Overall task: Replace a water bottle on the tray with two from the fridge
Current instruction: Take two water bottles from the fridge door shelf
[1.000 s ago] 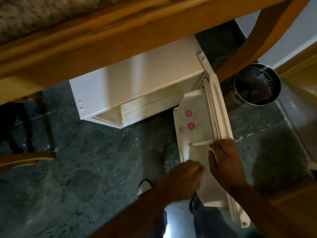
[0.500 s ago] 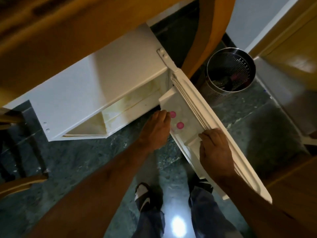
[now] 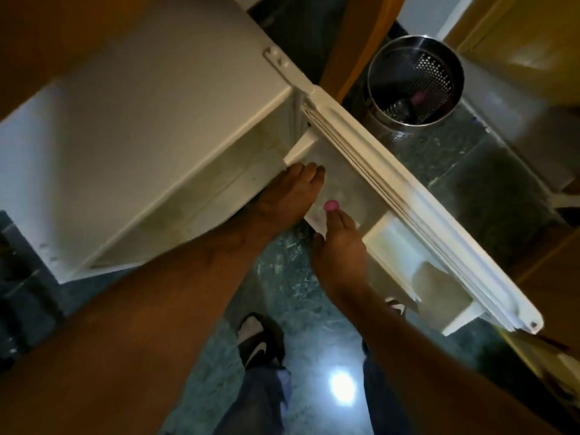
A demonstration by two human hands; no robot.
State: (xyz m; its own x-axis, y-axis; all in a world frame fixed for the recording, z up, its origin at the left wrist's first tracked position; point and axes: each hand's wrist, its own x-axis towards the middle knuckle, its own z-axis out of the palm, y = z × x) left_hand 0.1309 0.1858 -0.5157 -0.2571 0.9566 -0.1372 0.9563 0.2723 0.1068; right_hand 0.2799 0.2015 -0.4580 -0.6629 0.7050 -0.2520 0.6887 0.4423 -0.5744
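Note:
A small white fridge [image 3: 150, 120] stands under a wooden table, its door [image 3: 417, 208] swung open to the right. In the door shelf [image 3: 357, 186] stands a clear water bottle with a pink cap [image 3: 331, 205]. My left hand [image 3: 288, 199] reaches down into the shelf just left of that cap, fingers together and pointing in; whatever it touches is hidden beneath it. My right hand [image 3: 340, 246] lies at the shelf's front edge. Its fingertips are against the pink-capped bottle and its thumb is spread apart. No tray is in view.
A perforated steel bin [image 3: 414, 83] stands on the dark marble floor behind the door. A curved wooden leg [image 3: 351, 39] rises beside the hinge. The wooden table edge [image 3: 62, 29] overhangs the fridge. My sandalled foot [image 3: 259, 343] is below the hands. A wooden cabinet [image 3: 518, 42] stands at the right.
My right hand left the door's top edge and moved left to the pink-capped bottle. My left hand pushed deeper into the shelf and now covers the second pink cap. The view has moved closer.

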